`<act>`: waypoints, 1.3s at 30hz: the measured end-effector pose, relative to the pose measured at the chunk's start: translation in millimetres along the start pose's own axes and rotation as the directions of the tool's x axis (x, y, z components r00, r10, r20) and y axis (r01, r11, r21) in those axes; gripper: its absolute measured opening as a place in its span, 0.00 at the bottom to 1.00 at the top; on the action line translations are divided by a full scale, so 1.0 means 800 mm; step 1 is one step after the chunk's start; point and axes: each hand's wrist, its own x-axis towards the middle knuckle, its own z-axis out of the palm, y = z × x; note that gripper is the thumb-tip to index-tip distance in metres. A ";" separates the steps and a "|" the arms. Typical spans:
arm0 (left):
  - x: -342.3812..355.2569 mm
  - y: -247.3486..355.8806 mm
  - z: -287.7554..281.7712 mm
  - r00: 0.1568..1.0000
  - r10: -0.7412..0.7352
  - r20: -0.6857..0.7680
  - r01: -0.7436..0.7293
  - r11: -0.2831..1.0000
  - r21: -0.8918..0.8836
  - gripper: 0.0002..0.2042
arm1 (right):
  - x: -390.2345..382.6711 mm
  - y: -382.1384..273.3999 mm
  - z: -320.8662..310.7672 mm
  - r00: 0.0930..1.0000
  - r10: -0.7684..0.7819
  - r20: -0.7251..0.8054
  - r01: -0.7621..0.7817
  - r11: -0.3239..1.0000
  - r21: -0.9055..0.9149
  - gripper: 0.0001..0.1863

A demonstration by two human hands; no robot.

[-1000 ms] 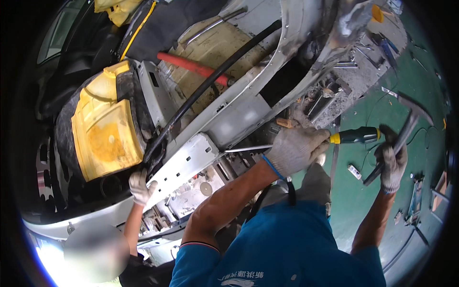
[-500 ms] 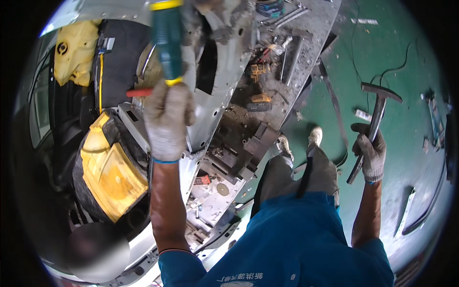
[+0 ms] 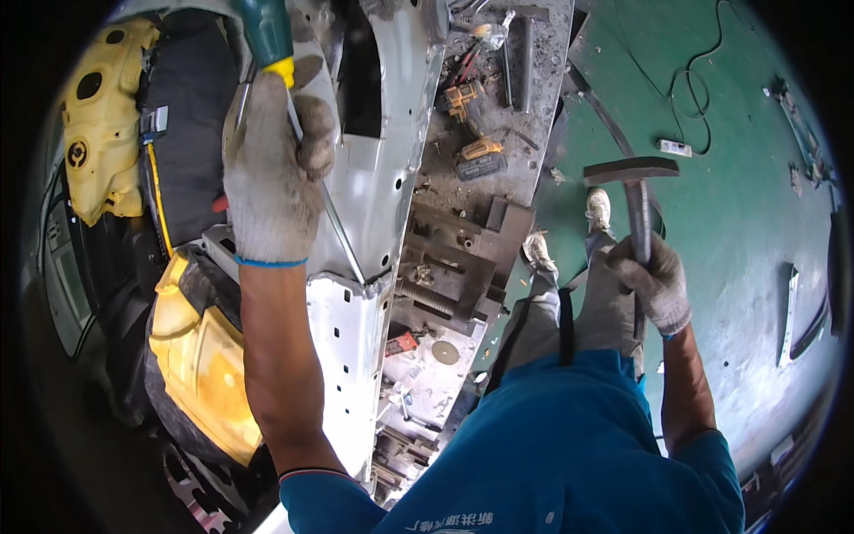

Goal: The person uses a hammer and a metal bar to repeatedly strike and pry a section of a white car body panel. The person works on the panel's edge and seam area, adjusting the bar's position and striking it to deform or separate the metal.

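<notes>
My gloved left hand is closed on a screwdriver with a green-and-yellow handle; its long shaft slants down to a seam in the grey sheet-metal body, where the tip rests at the upper end of a white perforated rail. My gloved right hand grips a hammer, its head held crosswise over my legs, apart from the metal.
A bench along the body carries drills, bars and steel fixtures. Yellow foam pieces lie at the left. A cable, a strap and metal strips lie on the green floor.
My left hand and screwdriver have swung up and left, the shaft now slanting down onto the seam. The hammer has shifted left, head more level. The view has turned; a co-worker's hand seen earlier is gone.
</notes>
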 end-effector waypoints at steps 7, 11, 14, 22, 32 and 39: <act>0.008 -0.023 -0.004 0.998 -0.024 -0.065 0.030 0.996 0.084 0.18 | -0.021 0.036 0.077 0.994 0.032 0.105 -0.026 0.998 -0.064 0.08; 0.021 -0.026 -0.005 0.999 -0.021 -0.029 0.022 0.998 0.052 0.18 | -0.018 0.041 0.083 0.983 0.003 0.186 0.031 0.984 -0.176 0.08; 0.024 -0.030 -0.003 0.998 -0.051 -0.033 0.053 0.996 0.072 0.19 | -0.013 0.039 0.077 0.982 0.033 0.188 0.008 0.977 -0.212 0.07; 0.024 -0.038 0.002 0.996 -0.079 -0.031 0.082 0.994 0.072 0.20 | -0.002 0.046 0.057 0.985 0.007 0.175 0.024 0.984 -0.177 0.09; 0.040 -0.033 0.005 0.997 -0.078 -0.004 0.078 0.991 0.105 0.21 | -0.001 0.069 0.050 0.988 0.010 0.155 0.014 0.988 -0.156 0.10; 0.021 -0.031 0.015 0.994 -0.042 -0.100 0.058 0.984 0.166 0.22 | -0.002 0.073 0.041 0.989 0.024 0.143 -0.007 0.993 -0.116 0.11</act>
